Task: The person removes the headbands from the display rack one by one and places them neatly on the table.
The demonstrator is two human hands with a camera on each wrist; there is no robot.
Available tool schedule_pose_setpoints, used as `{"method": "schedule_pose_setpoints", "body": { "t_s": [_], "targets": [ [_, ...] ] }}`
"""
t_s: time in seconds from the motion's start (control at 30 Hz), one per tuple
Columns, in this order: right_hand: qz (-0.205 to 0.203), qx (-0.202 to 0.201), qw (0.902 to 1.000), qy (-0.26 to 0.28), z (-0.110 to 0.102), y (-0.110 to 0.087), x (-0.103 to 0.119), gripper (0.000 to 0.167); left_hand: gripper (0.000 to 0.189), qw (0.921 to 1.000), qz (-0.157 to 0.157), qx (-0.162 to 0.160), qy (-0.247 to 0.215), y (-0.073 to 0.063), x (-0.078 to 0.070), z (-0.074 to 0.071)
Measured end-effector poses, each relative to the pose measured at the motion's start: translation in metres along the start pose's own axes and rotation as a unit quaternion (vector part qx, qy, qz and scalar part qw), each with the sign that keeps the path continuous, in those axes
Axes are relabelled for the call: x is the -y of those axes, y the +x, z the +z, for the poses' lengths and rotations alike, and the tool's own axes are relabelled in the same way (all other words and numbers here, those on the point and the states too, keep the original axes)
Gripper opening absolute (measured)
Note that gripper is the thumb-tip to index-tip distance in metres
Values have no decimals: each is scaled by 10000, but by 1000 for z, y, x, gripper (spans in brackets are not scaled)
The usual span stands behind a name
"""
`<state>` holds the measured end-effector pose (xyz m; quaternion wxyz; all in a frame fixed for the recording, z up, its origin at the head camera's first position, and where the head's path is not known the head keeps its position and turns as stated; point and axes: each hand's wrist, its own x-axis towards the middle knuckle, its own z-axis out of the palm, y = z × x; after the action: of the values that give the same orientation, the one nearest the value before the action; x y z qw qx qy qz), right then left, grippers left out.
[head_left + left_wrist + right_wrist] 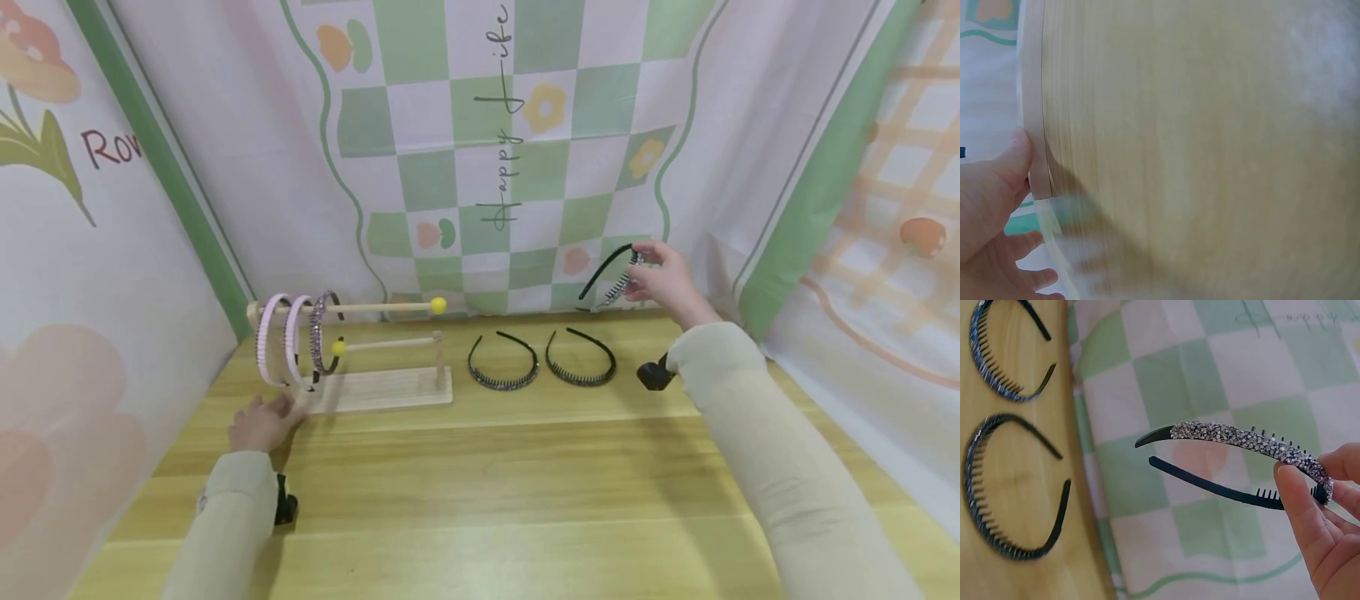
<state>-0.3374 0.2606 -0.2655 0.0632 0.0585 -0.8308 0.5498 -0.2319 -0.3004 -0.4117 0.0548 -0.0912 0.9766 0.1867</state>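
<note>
Right grip [663, 283] clamped on a glittery headband [1229, 434] at its curve, leaving both ends free; further headbands [504, 385] lie at its 7 and 8 o'clock. At 8 o'clock in the head view, the left grip [258, 425] touches the stand [390, 392], presumably steadying it; whether pinched cannot be told. Wood-grained table [480, 500]; checked cloth [472, 42] at 12.

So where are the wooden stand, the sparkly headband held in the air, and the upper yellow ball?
Wooden stand [382, 392], head view: its flat base.
Held headband [1232, 435], right wrist view: its glittery outer side.
Upper yellow ball [438, 306], head view: its round front.
</note>
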Motion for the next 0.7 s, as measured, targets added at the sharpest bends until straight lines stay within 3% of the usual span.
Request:
{"method": "schedule_pose_setpoints", "body": {
  "t_s": [0.37,0.7],
  "targets": [
    [461,-471,9977,162,-18,-6,-41,52,74,10000,13,9,-29,1,1,0],
    [813,-646,9944,203,-26,-18,-79,51,72,10000,-28,10,-31,0,0,1]
  ]
}}
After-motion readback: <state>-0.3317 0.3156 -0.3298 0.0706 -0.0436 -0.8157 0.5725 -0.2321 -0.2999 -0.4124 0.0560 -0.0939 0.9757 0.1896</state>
